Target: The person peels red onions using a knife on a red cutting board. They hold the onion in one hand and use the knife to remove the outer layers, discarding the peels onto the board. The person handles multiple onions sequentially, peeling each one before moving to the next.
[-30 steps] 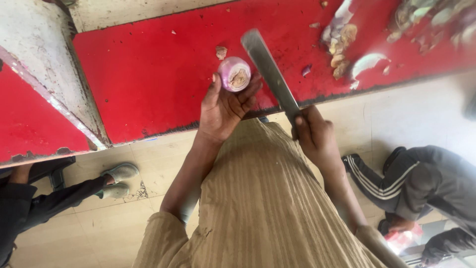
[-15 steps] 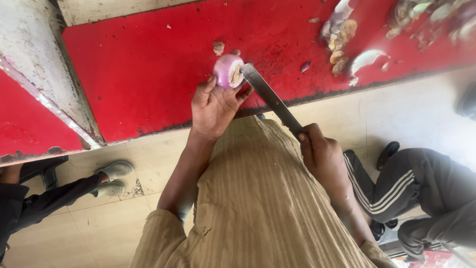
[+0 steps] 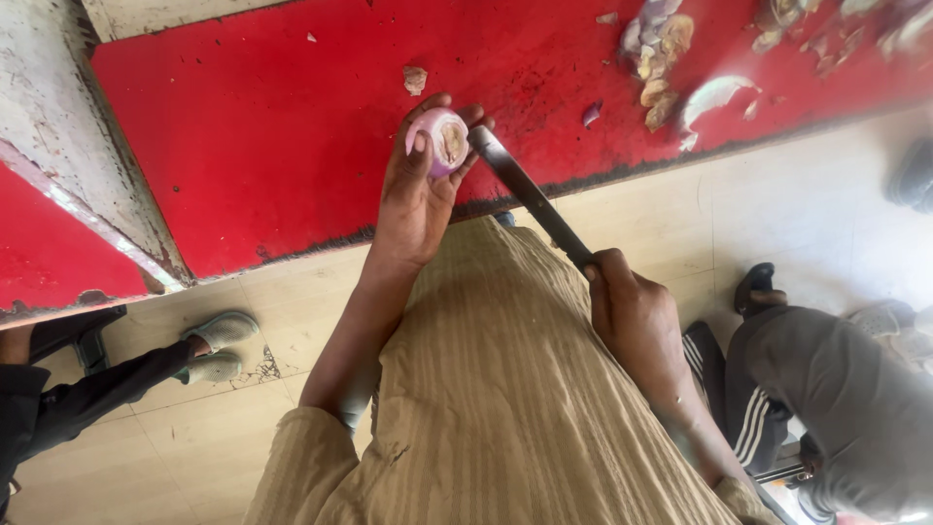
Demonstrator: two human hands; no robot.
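Left hand (image 3: 413, 199) is clamped on an onion (image 3: 439, 139), cut face up, over the red surface (image 3: 243, 146). Right hand (image 3: 632, 316), closed on a knife (image 3: 530, 194), lies down-right of it; the blade's long axis slants up-left, tip touching the onion's right side.

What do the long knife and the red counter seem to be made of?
The knife, held in the right hand, has a dull grey blade that looks like metal, unpolished. The red counter seems a hard board coated in glossy red paint or laminate; its front edge is scuffed dark, so the core cannot be told.
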